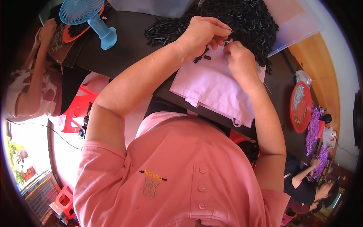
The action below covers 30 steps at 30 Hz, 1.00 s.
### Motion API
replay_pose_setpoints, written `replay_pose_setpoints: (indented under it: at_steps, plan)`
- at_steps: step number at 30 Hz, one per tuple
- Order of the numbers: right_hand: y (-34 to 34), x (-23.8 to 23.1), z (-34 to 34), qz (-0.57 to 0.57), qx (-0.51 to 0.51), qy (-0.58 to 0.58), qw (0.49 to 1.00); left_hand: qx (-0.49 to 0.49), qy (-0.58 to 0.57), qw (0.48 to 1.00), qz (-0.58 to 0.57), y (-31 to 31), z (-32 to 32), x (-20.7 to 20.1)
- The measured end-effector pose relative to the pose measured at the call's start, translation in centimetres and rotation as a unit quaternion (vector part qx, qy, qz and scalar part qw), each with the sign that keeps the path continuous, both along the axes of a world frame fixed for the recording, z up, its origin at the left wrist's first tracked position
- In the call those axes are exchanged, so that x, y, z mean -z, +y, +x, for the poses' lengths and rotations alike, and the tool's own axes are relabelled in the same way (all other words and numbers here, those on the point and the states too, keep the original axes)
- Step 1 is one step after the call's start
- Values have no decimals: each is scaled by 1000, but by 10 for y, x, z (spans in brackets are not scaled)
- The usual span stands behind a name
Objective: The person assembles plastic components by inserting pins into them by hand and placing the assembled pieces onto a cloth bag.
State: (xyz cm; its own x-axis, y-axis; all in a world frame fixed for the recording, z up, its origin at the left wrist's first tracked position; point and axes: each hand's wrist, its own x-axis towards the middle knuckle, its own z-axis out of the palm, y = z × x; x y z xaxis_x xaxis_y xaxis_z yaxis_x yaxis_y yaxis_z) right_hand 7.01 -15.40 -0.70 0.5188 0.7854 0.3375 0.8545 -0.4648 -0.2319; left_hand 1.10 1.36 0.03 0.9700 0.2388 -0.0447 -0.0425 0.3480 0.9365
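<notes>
Pieces [236, 17] mostly remain heaped at the far edge of the table [130, 32], few loose by the cloth [211, 77], as the left hand [206, 32] pinches a dark bit [229, 31]—the right hand's [242, 62] curled grip, I can't tell!

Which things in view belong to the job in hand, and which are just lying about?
In the job, by the look of it:
- black parts, heaped by the left hand and right hand
- cloth, below the hands

Apparently lying about, untouched:
- fan
- red tray of silvery pieces (role unclear)
- purple bundles
</notes>
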Motion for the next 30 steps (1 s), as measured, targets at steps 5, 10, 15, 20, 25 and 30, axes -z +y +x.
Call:
replay_pose_setpoints:
  at_steps: [5,10,15,20,25,30]
  plan:
    - [-15,-19,7,285,29,281,916,26,10,999,30,-5,-4,1]
    - [-11,-25,1,354,10,374,857,82,18,996,31,-16,-8,2]
    - [-9,-14,-1,343,26,385,856,94,26,995,29,-20,-9,1]
    - [-12,-16,-1,346,21,440,828,97,30,995,19,-21,-13,1]
    - [-18,-19,-1,370,36,462,805,123,25,992,-11,-24,-13,0]
    - [-18,-18,-3,381,43,458,802,116,21,993,-33,-26,-12,1]
